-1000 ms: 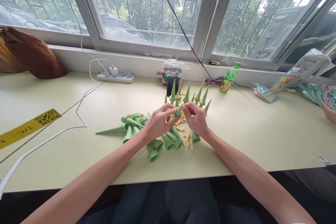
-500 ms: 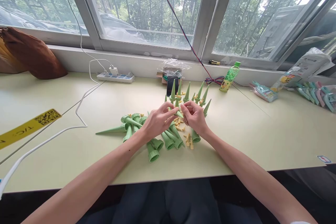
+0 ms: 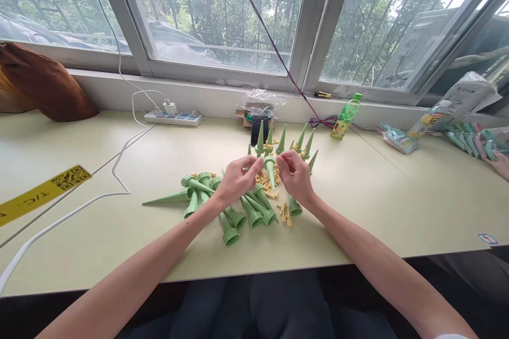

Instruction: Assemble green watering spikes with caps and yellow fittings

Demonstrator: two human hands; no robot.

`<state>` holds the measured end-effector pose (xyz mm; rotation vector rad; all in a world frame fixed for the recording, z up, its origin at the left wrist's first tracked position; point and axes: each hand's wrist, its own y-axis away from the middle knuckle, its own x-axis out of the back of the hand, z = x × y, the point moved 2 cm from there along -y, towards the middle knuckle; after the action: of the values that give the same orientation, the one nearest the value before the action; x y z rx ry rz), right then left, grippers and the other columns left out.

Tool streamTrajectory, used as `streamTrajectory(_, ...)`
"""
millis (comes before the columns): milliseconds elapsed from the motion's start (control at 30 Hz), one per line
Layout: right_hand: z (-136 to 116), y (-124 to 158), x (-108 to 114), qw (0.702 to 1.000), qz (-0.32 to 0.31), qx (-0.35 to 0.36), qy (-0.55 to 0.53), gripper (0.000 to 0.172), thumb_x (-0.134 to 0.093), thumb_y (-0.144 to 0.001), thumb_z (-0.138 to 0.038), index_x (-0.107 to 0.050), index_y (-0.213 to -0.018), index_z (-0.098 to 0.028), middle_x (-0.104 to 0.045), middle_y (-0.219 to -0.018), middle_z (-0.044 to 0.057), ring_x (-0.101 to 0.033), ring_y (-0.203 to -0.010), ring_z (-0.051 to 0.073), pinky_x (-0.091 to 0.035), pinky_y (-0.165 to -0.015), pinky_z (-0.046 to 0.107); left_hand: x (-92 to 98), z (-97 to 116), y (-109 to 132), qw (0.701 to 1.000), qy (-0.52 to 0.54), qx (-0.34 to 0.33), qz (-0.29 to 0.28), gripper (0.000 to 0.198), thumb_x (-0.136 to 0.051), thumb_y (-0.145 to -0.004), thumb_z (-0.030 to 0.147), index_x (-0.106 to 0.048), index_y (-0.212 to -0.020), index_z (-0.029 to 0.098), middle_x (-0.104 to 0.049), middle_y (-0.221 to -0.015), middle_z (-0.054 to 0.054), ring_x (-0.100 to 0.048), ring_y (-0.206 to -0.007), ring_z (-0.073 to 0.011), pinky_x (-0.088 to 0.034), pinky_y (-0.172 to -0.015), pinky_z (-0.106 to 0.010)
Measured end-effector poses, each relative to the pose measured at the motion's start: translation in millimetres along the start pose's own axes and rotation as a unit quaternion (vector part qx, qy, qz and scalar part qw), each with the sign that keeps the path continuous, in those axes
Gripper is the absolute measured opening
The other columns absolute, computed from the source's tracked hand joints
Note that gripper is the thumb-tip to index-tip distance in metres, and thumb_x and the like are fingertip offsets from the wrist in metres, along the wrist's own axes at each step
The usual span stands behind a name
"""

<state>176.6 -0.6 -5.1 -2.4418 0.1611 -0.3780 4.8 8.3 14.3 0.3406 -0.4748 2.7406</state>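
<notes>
Between my two hands a green plastic watering spike (image 3: 270,172) hangs tip down, its wide ribbed cap uppermost. My left hand (image 3: 240,177) is closed at the left side of this cap. The fingers of my right hand (image 3: 295,176) are pinched against the cap's right side; whether a small part is also in them is hidden. Beneath lie several small yellow valve pieces (image 3: 283,214). Loose green spikes (image 3: 230,235) are heaped under and left of my left hand. Behind my hands, other spikes (image 3: 281,140) stand upright on their caps, some with yellow pieces attached.
A phone (image 3: 260,130) leans on a small box at the back. Further right stand a green-capped bottle (image 3: 347,116) and wrapped packs (image 3: 397,137). A power strip (image 3: 173,118) with a white cable (image 3: 129,140) lies left. Another person's hand (image 3: 500,165) shows at the right edge.
The spike between my hands has turned from slanting sideways to pointing down, its cap now visible. My left fingers have shifted back from its body. Another person's hand has appeared at the right.
</notes>
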Motion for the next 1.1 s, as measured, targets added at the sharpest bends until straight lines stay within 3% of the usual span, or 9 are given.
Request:
streamTrajectory(100, -1.8, 0.6, -0.4, 1.000, -0.005, 0.015, 0.007, 0.022, -0.049, -0.096, -0.041, -0.047, -0.086, -0.022, -0.043, -0.059, -0.006, -0.040, -0.048, 0.009, -0.032, -0.046, 0.023, -1.3, 0.1, 0.6, 0.993, 0.045, 0.087, -0.067, 0.048, -0.050, -0.089, 0.060, -0.060, -0.075, 0.015, -0.046, -0.042, 0.004, -0.034, -0.031, -0.0052, -0.025, -0.033, -0.018)
streamTrajectory(200, -3.4, 1.1, -1.2, 1.000, -0.012, 0.026, 0.008, 0.021, -0.049, -0.096, -0.039, -0.046, -0.085, -0.022, -0.046, -0.061, -0.005, -0.041, -0.049, 0.009, -0.034, -0.047, 0.023, -3.8, -0.6, 2.3, 0.985, 0.075, 0.113, -0.110, 0.045, -0.056, -0.086, 0.060, -0.058, -0.075, 0.016, -0.046, -0.042, 0.005, -0.030, -0.031, -0.0045, -0.020, -0.034, -0.018)
streamTrajectory(467, -1.1, 2.3, -1.9, 0.999, -0.027, 0.003, -0.032, 0.022, -0.052, -0.095, -0.039, -0.046, -0.083, -0.022, -0.045, -0.060, -0.006, -0.041, -0.047, 0.008, -0.032, -0.044, 0.022, -6.7, -1.6, 3.5, 0.985, 0.109, 0.094, -0.091, 0.037, -0.069, -0.079, 0.050, -0.050, -0.074, 0.019, -0.041, -0.046, 0.008, -0.033, -0.038, -0.0052, -0.022, -0.037, -0.018)
streamTrajectory(567, -0.5, 2.2, -2.7, 0.996, -0.032, -0.021, -0.078, 0.023, -0.054, -0.094, -0.041, -0.047, -0.082, -0.022, -0.044, -0.057, -0.007, -0.040, -0.045, 0.008, -0.032, -0.042, 0.022, -6.8, -1.5, 3.0, 0.991, 0.096, 0.050, -0.077, 0.035, -0.071, -0.078, 0.047, -0.052, -0.078, 0.018, -0.046, -0.053, 0.006, -0.035, -0.040, -0.0047, -0.025, -0.037, -0.018)
streamTrajectory(767, -4.0, 0.1, -5.8, 0.977, -0.057, -0.093, -0.181, 0.031, -0.060, -0.089, -0.047, -0.046, -0.078, -0.022, -0.039, -0.053, -0.009, -0.036, -0.040, 0.006, -0.026, -0.037, 0.020, -5.8, -5.7, 2.3, 0.995, -0.016, -0.103, -0.010, 0.026, -0.071, -0.081, 0.038, -0.062, -0.092, 0.016, -0.058, -0.079, 0.000, -0.047, -0.054, -0.0060, -0.040, -0.043, -0.017)
streamTrajectory(867, -5.8, -1.1, -6.4, 0.965, -0.072, -0.119, -0.221, 0.032, -0.063, -0.087, -0.047, -0.046, -0.076, -0.021, -0.037, -0.051, -0.010, -0.032, -0.039, 0.005, -0.024, -0.038, 0.020, -3.7, -7.1, 2.4, 0.979, -0.079, -0.188, 0.014, 0.019, -0.066, -0.086, 0.033, -0.064, -0.094, 0.016, -0.057, -0.082, -0.002, -0.048, -0.056, -0.0064, -0.043, -0.046, -0.017)
streamTrajectory(1000, -5.1, -1.1, -6.9, 0.958, -0.084, -0.131, -0.242, 0.031, -0.066, -0.086, -0.044, -0.048, -0.076, -0.021, -0.037, -0.051, -0.009, -0.032, -0.039, 0.005, -0.024, -0.038, 0.019, 0.0, -7.6, 3.0, 0.933, -0.173, -0.315, 0.024, 0.014, -0.058, -0.091, 0.022, -0.067, -0.100, 0.018, -0.060, -0.088, -0.004, -0.050, -0.058, -0.0065, -0.046, -0.052, -0.018)
streamTrajectory(1100, -3.5, -0.8, -7.6, 0.960, -0.078, -0.127, -0.237, 0.031, -0.065, -0.087, -0.045, -0.048, -0.076, -0.021, -0.037, -0.052, -0.009, -0.030, -0.040, 0.005, -0.024, -0.038, 0.020, 0.3, -6.8, 3.4, 0.921, -0.196, -0.335, 0.037, 0.016, -0.056, -0.091, 0.019, -0.068, -0.101, 0.019, -0.060, -0.092, -0.005, -0.052, -0.059, -0.0063, -0.047, -0.055, -0.019)
